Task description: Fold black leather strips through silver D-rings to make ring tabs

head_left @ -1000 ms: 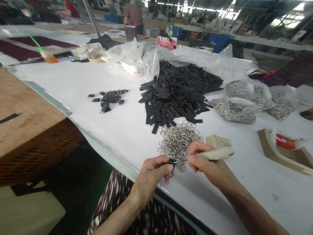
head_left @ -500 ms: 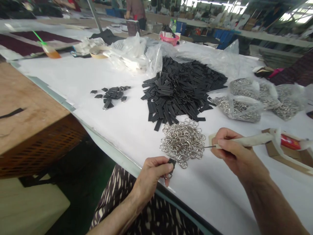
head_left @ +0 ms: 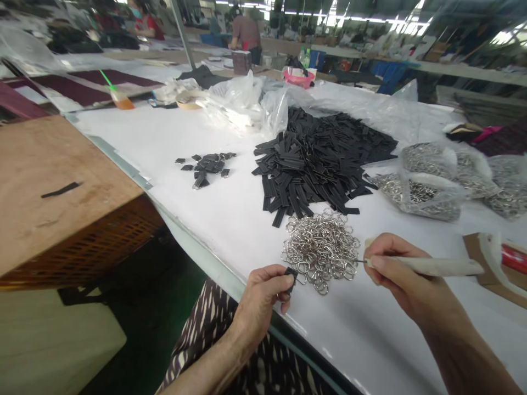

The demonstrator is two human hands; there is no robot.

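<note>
One tab (head_left: 290, 277) in left hand (head_left: 262, 300), one tool (head_left: 430, 267) in right hand (head_left: 405, 282)

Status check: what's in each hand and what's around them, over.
Left hand pinching a small black strap piece. Right hand gripping a white-handled tool, tip at edge of the metal ring pile. Black strip heap behind the rings.

On the white table (head_left: 164, 131) a big pile of black strips (head_left: 321, 159) lies between a small heap of folded black tabs (head_left: 207, 164) and clear bags of metal rings (head_left: 424, 192), with crumpled plastic bags (head_left: 247, 101), a tape roll (head_left: 189, 100), an orange squeeze bottle (head_left: 121, 100) and a pink basket (head_left: 298, 78) farther back. A cardboard tray (head_left: 477, 244) holds a red tube (head_left: 513, 258) at the right edge. To the left a wooden board (head_left: 53, 181) rests on an orange crate (head_left: 94, 247), and a person (head_left: 246, 33) stands at a distant bench
</note>
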